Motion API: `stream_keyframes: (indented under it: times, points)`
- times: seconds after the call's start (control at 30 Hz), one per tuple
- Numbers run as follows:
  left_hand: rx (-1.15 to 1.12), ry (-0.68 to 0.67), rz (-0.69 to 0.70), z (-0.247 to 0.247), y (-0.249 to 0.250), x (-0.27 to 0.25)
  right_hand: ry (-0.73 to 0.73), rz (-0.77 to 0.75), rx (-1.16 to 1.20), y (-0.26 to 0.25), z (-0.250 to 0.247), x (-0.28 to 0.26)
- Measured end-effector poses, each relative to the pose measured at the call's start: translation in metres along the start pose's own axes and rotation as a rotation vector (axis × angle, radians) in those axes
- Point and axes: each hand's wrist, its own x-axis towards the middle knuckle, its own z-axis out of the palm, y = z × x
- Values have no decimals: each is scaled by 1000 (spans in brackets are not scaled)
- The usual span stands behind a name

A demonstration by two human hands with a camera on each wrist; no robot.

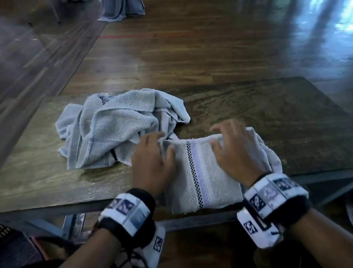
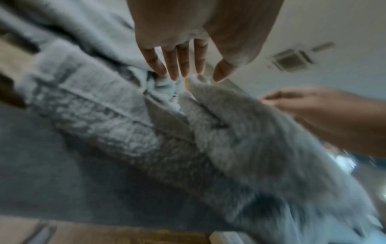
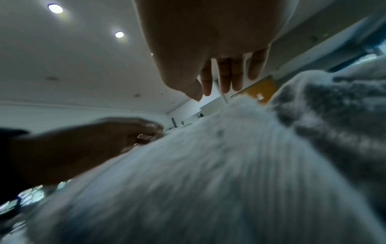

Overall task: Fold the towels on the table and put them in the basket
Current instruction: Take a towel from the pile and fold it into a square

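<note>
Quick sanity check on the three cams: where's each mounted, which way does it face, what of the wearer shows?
Head: on the head, facing forward and down at the table; both forearms, left hand and right hand on the folded towel, the crumpled towels beyond it.
Left wrist: under the wrist, looking along the palm, tilted up; fingers, ceiling.
Right wrist: the same, tilted up; fingers, ceiling lights.
Shared: each wrist view shows the folded towel and the opposite hand.

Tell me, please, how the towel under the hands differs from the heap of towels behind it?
The folded towel lies flat as a neat rectangle; the crumpled heap is bunched and unfolded. The folded towel sits at the table's near edge, overhanging it; the heap lies farther back, to the left. Both hands, left hand and right hand, rest on the folded towel. Both share pale terry cloth.
</note>
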Motion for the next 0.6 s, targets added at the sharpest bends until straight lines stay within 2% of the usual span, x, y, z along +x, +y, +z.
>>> stream_keyframes:
  times: [0.03, 0.1, 0.17, 0.23, 0.33, 0.47, 0.53, 0.6]
  points:
    - [106, -37, 79, 2, 5, -9, -16, -56, -55, -6, 2, -9]
    - [265, -188, 135, 10, 11, -25, -106, -97, -145, -12, 11, -25]
    - [353, -334, 97, 23, 12, -36, -251, -71, -197, -10, 22, -34]
    - [385, -401, 30, 35, 8, -36, -332, -37, -163, -4, 32, -33]
    - [387, -407, -63, 41, -3, -25, -353, -35, -90, 5, 39, -25]
    - [423, -440, -91, 37, -17, -17, -395, -2, -147, 24, 33, -21]
    - [426, -457, -126, 30, -21, -17, -340, 48, -174, 32, 22, -21]
    - [412, -408, -147, 19, -25, -17, -211, 74, -187, 38, 10, -22]
